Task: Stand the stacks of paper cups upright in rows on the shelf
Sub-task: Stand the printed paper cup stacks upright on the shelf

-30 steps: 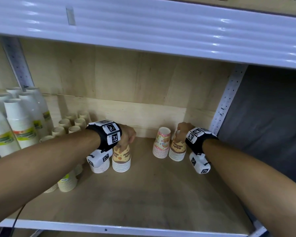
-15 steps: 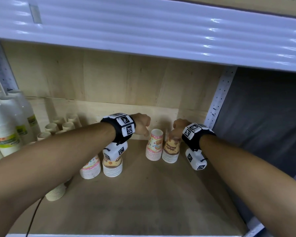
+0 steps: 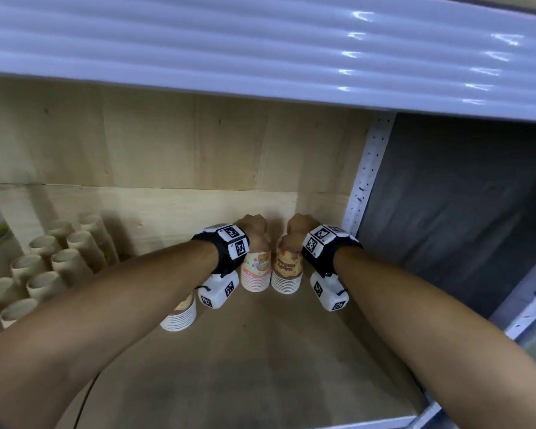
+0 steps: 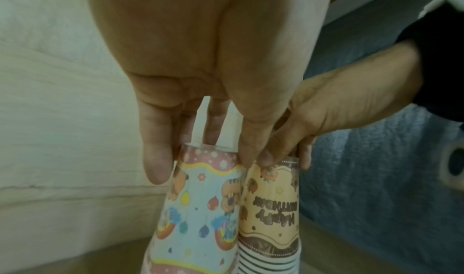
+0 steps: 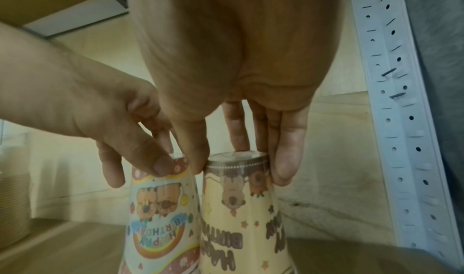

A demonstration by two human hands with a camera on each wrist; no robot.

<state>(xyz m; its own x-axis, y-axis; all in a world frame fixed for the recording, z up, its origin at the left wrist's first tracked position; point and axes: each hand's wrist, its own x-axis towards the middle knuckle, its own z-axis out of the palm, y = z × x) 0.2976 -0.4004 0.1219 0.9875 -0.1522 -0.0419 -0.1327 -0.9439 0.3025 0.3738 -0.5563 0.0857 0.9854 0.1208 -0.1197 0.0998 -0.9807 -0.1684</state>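
Now left hand (image 3: 254, 226) pinches the pink balloon-print cup stack (image 3: 253, 270), right hand (image 3: 297, 227) grips the brown-striped cup stack (image 3: 287, 272); both stacks mid-frame on the shelf (image 3: 260, 351), seemingly touching

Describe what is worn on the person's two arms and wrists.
Both forearms are bare, with no sleeves. Each wrist carries a black band, the left wrist band and the right wrist band, topped with white blocks printed with black square code markers. A white camera box with similar markers hangs under each wrist.
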